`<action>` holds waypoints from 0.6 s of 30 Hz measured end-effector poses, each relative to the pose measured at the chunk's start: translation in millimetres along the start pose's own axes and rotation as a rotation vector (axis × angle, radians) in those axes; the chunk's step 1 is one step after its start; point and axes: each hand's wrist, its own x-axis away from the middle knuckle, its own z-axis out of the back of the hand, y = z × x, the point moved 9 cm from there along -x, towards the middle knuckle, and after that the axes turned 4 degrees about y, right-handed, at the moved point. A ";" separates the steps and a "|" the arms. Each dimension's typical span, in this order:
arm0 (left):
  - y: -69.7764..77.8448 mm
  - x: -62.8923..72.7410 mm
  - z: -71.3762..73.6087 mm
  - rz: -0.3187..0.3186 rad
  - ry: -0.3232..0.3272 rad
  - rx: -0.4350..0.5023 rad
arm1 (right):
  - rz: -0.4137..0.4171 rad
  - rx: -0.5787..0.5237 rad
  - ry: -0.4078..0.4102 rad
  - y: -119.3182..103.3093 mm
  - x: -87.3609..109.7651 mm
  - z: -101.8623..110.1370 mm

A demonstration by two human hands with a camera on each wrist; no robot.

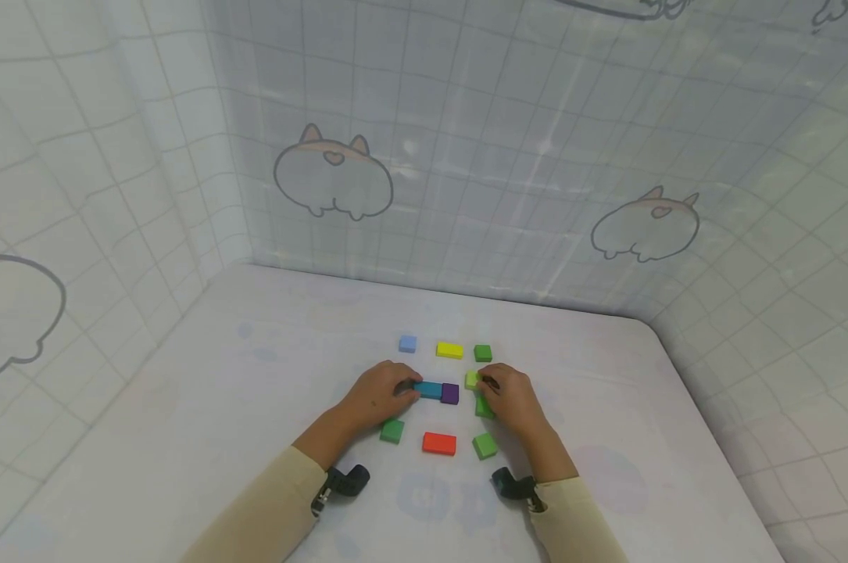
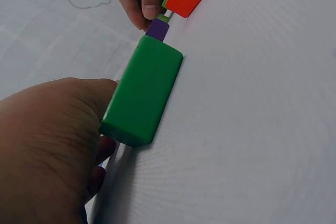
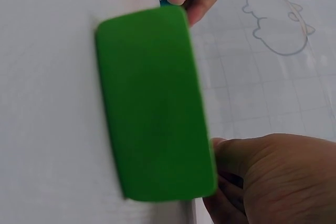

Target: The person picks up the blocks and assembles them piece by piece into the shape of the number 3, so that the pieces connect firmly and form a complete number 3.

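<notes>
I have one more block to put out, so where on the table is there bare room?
Bare table lies right of the right hand, left of the left hand, and between the yellow block and the back wall. It is crowded between the hands, around the teal block, purple block and lime block.

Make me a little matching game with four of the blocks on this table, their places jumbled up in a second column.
Blocks
1. Red block
2. Purple block
3. Yellow block
4. Lime block

Places
A. Middle of the far row
B. At the fingertips of the right hand
C. Middle of the near row
D. Against one end of the long blue block

Pairs: 1-C, 2-D, 3-A, 4-B
</notes>
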 end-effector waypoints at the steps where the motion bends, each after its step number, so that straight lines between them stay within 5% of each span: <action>1: -0.2 -0.1 0.0 0.001 0.001 -0.001 | -0.005 0.003 -0.003 0.5 0.0 -1.0; 18: 0.8 2.0 -1.5 -0.011 0.009 0.002 | -0.045 -0.017 -0.015 2.0 1.6 -6.0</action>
